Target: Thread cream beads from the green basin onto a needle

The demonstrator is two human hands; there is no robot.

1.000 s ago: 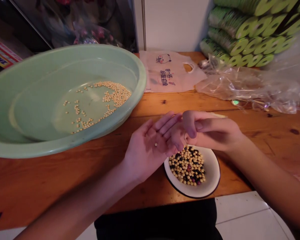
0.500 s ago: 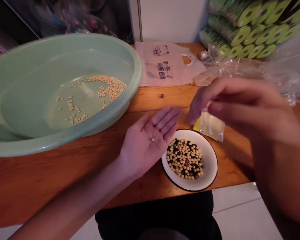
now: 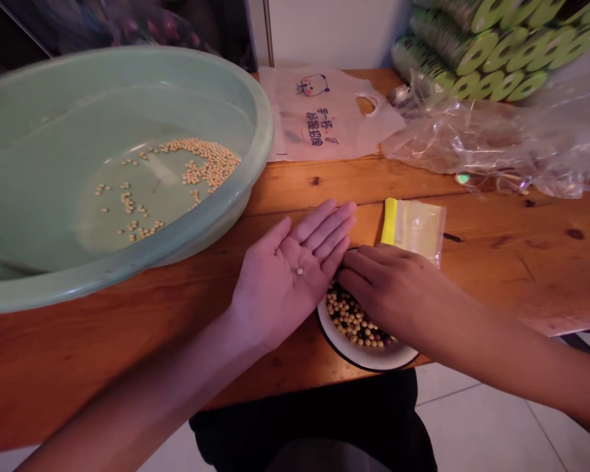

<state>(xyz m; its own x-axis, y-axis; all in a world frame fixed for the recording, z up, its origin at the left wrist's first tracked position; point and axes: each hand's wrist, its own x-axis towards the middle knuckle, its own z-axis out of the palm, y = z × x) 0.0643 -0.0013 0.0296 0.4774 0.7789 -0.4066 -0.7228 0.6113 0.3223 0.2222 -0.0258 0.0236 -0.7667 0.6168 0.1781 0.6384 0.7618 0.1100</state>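
My left hand lies palm up with its fingers stretched out. On the palm rests one small pale bead. Just to its right stands a white bowl with a dark rim, holding many cream, black and a few purple beads. My right hand reaches into this bowl from the right, its fingers bent together over the beads near the left fingertips. Whatever is between those fingertips is hidden. At the left, a large green tub contains many pale beads scattered on its bottom.
Behind the bowl lies a small clear packet with a yellow edge. A printed plastic bag is flat on the wooden table. Crumpled clear plastic and stacked green rolls occupy the back right.
My right hand has come down from above the packet into the bowl, and the packet shows more fully. My left hand stays almost where it was, the bead still on its palm.
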